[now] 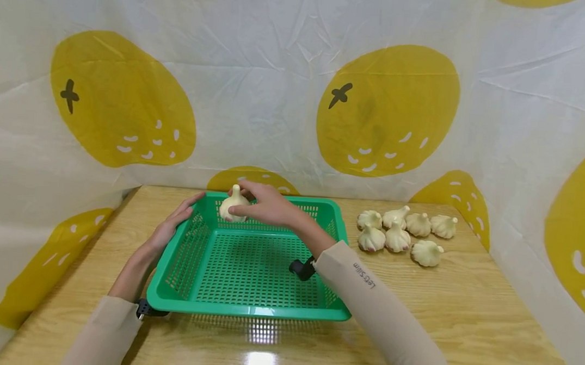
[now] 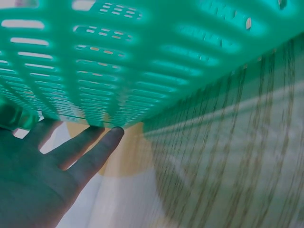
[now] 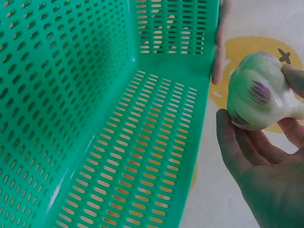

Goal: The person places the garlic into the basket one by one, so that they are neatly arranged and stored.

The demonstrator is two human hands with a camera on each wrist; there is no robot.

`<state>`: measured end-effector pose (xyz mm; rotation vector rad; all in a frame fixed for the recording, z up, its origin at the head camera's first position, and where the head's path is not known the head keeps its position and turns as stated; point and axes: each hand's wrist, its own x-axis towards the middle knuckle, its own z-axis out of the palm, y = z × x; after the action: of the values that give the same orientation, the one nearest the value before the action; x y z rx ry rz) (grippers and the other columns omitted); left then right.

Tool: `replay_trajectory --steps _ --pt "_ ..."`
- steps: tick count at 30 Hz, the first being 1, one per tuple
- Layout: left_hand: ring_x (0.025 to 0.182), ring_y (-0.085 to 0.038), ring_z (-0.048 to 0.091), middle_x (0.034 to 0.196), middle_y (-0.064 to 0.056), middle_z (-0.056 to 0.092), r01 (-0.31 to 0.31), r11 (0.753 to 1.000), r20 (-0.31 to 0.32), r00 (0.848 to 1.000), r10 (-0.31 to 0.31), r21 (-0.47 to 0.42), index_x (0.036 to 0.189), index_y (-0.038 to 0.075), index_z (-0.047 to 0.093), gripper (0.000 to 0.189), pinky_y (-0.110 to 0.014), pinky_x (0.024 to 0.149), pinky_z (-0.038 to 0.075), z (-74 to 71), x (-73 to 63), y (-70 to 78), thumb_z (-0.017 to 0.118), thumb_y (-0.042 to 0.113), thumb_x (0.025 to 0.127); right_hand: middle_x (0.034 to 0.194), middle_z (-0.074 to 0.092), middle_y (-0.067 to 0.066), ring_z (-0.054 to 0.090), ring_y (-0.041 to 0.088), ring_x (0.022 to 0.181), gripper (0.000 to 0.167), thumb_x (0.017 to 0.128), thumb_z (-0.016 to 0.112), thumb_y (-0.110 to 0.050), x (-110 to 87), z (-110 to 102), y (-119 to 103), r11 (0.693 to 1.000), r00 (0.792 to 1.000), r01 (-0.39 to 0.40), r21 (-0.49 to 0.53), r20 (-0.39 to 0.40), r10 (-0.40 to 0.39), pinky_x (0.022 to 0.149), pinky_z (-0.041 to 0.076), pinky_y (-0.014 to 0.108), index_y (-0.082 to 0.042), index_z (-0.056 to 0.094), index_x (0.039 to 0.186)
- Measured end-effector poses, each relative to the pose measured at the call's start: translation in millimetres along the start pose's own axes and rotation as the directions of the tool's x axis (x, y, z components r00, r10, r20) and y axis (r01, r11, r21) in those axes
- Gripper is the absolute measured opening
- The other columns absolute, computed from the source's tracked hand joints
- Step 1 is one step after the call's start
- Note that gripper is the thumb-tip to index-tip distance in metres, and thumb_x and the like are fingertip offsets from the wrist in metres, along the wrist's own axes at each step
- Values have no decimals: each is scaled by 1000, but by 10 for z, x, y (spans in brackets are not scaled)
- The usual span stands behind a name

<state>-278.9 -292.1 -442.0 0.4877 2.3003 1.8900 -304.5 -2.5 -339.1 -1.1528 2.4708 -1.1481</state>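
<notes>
My right hand (image 1: 267,203) pinches a garlic bulb (image 1: 234,206) between thumb and fingers, over the far left part of a green plastic basket (image 1: 247,310). In the right wrist view the bulb (image 3: 259,92) shows purple streaks, its stem toward the palm, near the basket's rim. My left hand (image 1: 170,226) lies along the outside of the basket's left wall with its fingers extended. The left wrist view has those fingers (image 2: 102,152) spread against the slotted green wall (image 2: 109,61). No bulb shows inside the basket.
Several garlic bulbs (image 1: 398,236) sit in a loose cluster on the wooden table (image 1: 438,314), right of the basket. A white sheet with yellow fruit prints (image 1: 389,110) hangs behind the table. Both wrists carry small black cameras (image 1: 302,268).
</notes>
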Motion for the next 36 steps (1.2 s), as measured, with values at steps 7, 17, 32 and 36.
replay_trajectory --steps 7,17,32,36 --pt "141 -14 34 172 -16 8 11 999 31 999 -9 -53 168 21 10 58 -15 102 42 -7 20 20 22 41 115 135 66 9 64 24 125 38 101 68 -33 60 32 2 1000 1000 -4 -26 6 4 93 55 33 -15 59 133" --pt "147 -20 27 173 -15 7 -3 999 29 1000 5 -42 168 20 12 57 -13 104 39 13 6 17 21 39 115 130 67 6 66 23 118 30 100 68 -30 139 116 43 999 1000 -6 -33 30 7 88 53 28 -15 62 126" --pt "138 -7 36 172 -17 8 5 997 39 999 -3 -74 168 21 10 58 -15 103 42 10 -16 10 21 40 115 120 69 5 62 18 105 33 100 69 -32 259 216 69 994 999 -10 -109 49 16 80 50 25 -16 64 128" --pt "139 -12 34 172 -15 8 22 997 41 999 -19 -76 168 23 10 58 -16 103 43 9 -19 22 21 42 114 126 70 6 63 18 110 36 100 70 -32 301 238 64 989 998 -8 -146 56 17 85 50 26 -16 64 131"
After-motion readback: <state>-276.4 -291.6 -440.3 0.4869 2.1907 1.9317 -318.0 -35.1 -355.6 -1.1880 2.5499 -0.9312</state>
